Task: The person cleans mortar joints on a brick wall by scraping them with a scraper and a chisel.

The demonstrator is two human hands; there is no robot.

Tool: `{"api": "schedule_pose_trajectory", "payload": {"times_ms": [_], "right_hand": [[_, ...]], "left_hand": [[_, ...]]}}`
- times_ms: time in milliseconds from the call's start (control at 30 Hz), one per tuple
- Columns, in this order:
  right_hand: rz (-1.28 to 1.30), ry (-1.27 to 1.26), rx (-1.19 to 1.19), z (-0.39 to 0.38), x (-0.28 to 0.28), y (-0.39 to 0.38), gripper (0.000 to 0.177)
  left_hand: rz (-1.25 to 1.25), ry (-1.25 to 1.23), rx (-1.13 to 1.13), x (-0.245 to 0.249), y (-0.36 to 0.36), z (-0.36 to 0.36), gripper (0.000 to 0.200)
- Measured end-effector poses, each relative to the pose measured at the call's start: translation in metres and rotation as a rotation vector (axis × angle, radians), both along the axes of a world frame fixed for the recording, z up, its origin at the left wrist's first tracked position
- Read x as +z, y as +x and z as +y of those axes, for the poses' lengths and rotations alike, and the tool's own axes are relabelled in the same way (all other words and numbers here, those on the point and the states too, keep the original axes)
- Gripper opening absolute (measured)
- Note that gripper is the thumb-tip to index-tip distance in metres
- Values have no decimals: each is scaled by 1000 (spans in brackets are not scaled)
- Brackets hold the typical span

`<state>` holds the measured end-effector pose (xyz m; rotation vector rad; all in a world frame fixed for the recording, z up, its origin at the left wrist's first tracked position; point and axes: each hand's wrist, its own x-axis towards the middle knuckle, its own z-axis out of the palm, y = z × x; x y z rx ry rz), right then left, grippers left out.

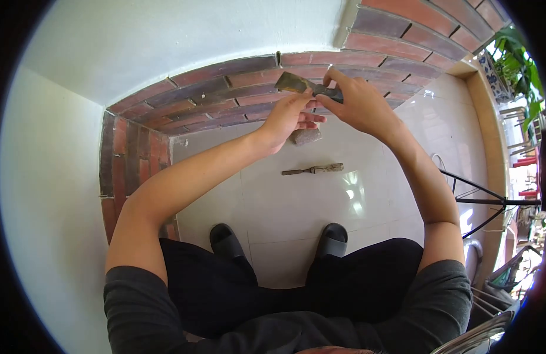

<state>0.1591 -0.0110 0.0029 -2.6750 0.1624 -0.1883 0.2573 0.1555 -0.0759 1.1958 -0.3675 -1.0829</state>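
A scraper (pixel 292 82) with a wide, worn flat blade and a dark handle is held up in front of the brick wall, its blade pointing left. My right hand (pixel 364 105) is closed round the handle end. My left hand (pixel 288 121) pinches the scraper near the base of the blade with the thumb; its other fingers stretch out below. Under the left fingers, a rough grey block (pixel 307 137) lies on the floor, partly hidden. A chisel (pixel 313 169) with a worn handle lies closer to my feet, its narrow blade to the left.
A low brick wall (pixel 249 88) curves ahead and to the left, below white plaster (pixel 184 41). My slippered feet stand on the glossy tile floor (pixel 273 203). At the right are a black metal stand (pixel 479 200), a wooden sill (pixel 491 147) and a green plant (pixel 512 53).
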Motion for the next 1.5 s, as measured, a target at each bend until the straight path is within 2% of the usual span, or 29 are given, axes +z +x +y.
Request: {"api": "schedule_pose_trajectory", "payload": {"times_ms": [400,733,800,967,1100,1500], "right_hand": [[31,73,-44,-4,5,17,32],[35,13,-35,1,13,25,37],[58,25,-42,0,13,26,37],[-83,61,2,1,-16,26,29],[-60,-58,-17,1,-5,18,34],[-41,20,-55,5,-3,21,31]], "left_hand": [[-11,-32,14,0,7,-8,51],[36,-52,-15,1,12,-4,52],[45,-47,10,1,11,-4,51],[63,-33,65,-2,7,-1,48],[63,-69,15,-3,9,-2,45],[0,-5,69,0,10,-2,44]]}}
